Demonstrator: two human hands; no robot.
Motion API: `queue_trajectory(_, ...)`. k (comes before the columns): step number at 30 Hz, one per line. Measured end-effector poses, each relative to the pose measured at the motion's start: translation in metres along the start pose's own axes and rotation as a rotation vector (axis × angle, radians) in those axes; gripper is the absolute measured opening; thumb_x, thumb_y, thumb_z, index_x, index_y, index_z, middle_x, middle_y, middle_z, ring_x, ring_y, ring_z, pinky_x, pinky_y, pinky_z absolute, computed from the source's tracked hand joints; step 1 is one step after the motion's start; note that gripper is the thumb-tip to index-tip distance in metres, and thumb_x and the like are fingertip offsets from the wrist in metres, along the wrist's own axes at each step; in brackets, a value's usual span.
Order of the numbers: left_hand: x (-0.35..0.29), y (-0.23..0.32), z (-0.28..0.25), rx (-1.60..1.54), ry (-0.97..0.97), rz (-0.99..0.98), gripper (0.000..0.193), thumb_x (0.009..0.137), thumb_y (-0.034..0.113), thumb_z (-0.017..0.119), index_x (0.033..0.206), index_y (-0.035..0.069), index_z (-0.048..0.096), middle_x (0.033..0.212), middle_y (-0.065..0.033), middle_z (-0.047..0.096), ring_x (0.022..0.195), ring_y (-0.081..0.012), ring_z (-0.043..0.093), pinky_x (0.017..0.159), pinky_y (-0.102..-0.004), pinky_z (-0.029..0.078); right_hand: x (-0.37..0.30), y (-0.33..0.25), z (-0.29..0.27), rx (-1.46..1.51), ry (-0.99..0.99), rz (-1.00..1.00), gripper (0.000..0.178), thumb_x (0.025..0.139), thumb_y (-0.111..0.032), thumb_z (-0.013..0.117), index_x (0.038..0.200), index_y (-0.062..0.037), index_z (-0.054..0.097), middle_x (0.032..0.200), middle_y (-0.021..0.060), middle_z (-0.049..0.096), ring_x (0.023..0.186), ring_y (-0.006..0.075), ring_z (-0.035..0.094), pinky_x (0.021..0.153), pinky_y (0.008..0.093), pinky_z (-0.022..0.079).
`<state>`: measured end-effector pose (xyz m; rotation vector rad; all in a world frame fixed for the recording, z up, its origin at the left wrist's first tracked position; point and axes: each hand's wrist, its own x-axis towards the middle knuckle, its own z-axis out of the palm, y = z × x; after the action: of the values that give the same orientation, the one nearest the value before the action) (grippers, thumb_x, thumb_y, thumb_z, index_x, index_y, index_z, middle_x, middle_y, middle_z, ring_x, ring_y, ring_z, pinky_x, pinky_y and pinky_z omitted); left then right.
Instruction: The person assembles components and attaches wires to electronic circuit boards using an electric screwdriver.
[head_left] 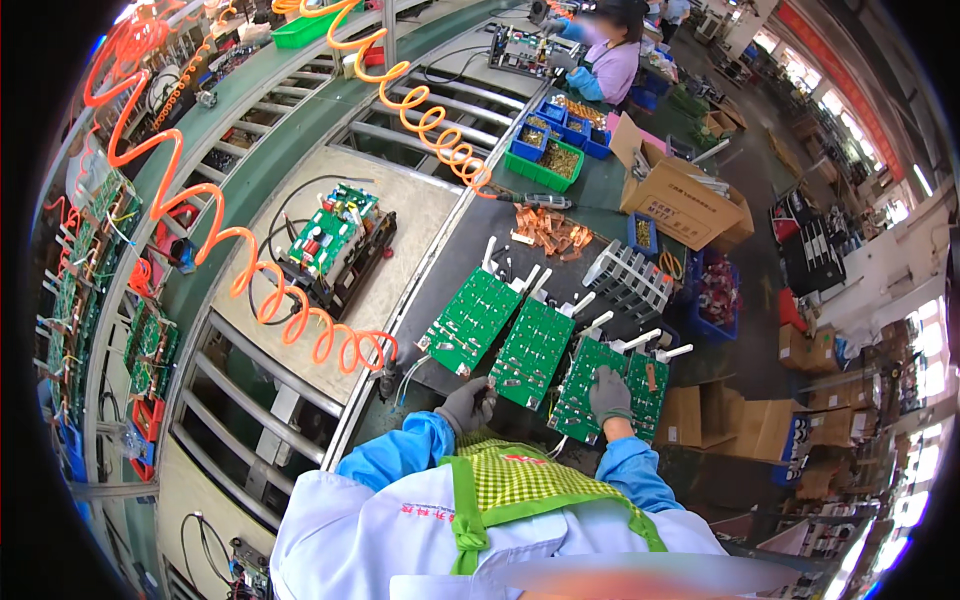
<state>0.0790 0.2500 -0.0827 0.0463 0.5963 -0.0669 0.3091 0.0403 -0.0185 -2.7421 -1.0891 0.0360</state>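
Handling the green boards is, I judge, the step in hand: four lie in a row on the dark bench [468, 236], right before me. My right hand [610, 397] lies over the third board [577, 385], toward the fourth board [650, 378]; its fingers reach onto the face, though I can't tell whether they grip anything. My left hand [468, 408] curls by the near left corner of the second board [535, 352] — whether something small is pinched there, I can't tell. The next move, I'd say, calls for a light touch, clear of the small parts.

Beyond the first board [468, 318] and its neighbours, white pieces [602, 322] jut from the far edges and could snag. Behind them stand grey finned parts [628, 280], with copper parts [553, 232] heaped farther off, then a carton [685, 205]. An orange hose [240, 240] ends near my left sleeve — it could catch.
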Motion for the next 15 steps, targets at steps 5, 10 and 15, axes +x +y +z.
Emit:
queue_trajectory(5, -0.005, -0.001, 0.004, -0.029, 0.065, 0.008, 0.017, 0.09, 0.027, 0.054, 0.083, 0.012, 0.054, 0.066, 0.0016, 0.049, 0.057, -0.0081, 0.05, 0.044, -0.0171, 0.044, 0.001, -0.047, -0.013, 0.306, 0.03, -0.212, 0.017, 0.081, -0.014, 0.055, 0.097, -0.0081, 0.059, 0.093, 0.0161, 0.059, 0.086, 0.0364, 0.057, 0.075, 0.0454, 0.047)
queue_trajectory(10, 0.004, 0.004, -0.007, -0.023, 0.052, -0.044, 0.019, 0.089, 0.029, 0.055, 0.085, 0.01, 0.054, 0.069, -0.0011, 0.052, 0.061, -0.0122, 0.054, 0.046, -0.0193, 0.046, 0.005, -0.123, 0.021, 0.55, -0.203, -0.436, 0.015, 0.084, -0.019, 0.053, 0.093, -0.0083, 0.059, 0.091, 0.0138, 0.06, 0.085, 0.0341, 0.057, 0.076, 0.0438, 0.046)
queue_trajectory(15, 0.006, -0.002, -0.005, -0.008, 0.124, 0.013, 0.02, 0.09, 0.029, 0.054, 0.085, 0.01, 0.054, 0.07, -0.0011, 0.053, 0.063, -0.0118, 0.054, 0.046, -0.0189, 0.045, 0.007, -0.152, 0.036, 0.314, -0.164, -0.473, 0.015, 0.085, -0.021, 0.054, 0.096, -0.0111, 0.052, 0.09, 0.0127, 0.058, 0.08, 0.0323, 0.059, 0.067, 0.043, 0.047)
